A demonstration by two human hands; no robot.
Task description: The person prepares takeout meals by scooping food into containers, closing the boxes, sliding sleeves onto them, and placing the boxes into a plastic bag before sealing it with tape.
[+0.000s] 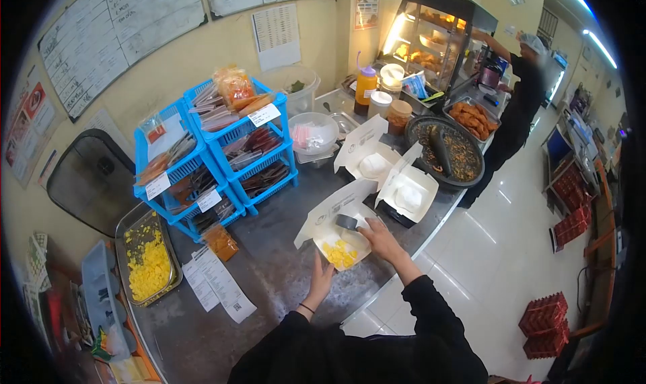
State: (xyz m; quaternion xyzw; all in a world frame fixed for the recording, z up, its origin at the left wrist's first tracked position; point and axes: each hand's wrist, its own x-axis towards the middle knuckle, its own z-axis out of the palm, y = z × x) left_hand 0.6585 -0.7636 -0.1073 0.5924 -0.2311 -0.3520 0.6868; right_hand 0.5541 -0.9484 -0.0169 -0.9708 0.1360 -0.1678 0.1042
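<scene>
An open white takeaway box (309, 233) with scrambled egg (340, 253) in its front part is at the near edge of the steel table. My left hand (320, 280) grips the box's left side near the front, thumb up along the wall. Over the box's right side, my right hand (382, 241) is closed on a small dark scoop (346, 222), tilted above the box; its handle is hidden in my fingers. Just beyond stand two more open boxes, a right one (420, 208) and a rear one (350, 157), each holding a white rounded mound, apparently rice.
Blue stacked trays (207, 136) of sachets stand at the back left. A metal tray (176, 276) of egg and paper receipts (219, 284) lie left. Right are a stone mortar (476, 172), fried chicken (473, 118), jars (398, 117) and a heated cabinet (431, 37). A person (521, 81) stands beyond.
</scene>
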